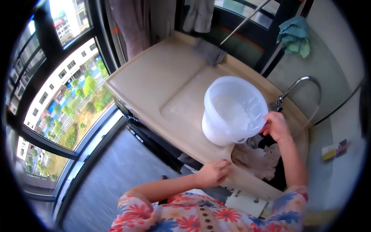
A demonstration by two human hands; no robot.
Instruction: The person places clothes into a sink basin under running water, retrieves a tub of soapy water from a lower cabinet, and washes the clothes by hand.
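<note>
A white plastic bucket (212, 116) stands over the washboard side of the beige counter (154, 73), at the sink's edge. Its open top faces me, showing a pale, cloudy inside. My right hand (275, 125) grips the rim on the right, fingers over the edge. Crumpled beige cloth (259, 158) and dark cloth (279, 174) lie in the sink below the bucket. At the counter's front edge, my left hand (213, 173) is closed, its fingers curled in and nothing showing in them.
A curved chrome faucet (305, 79) rises behind the sink on the right. A grey cloth (210, 52) hangs over the back ledge, and a teal cloth (295, 36) hangs higher up. Tall windows (69, 77) line the left. A yellow-and-white packet (329, 152) is at the right wall.
</note>
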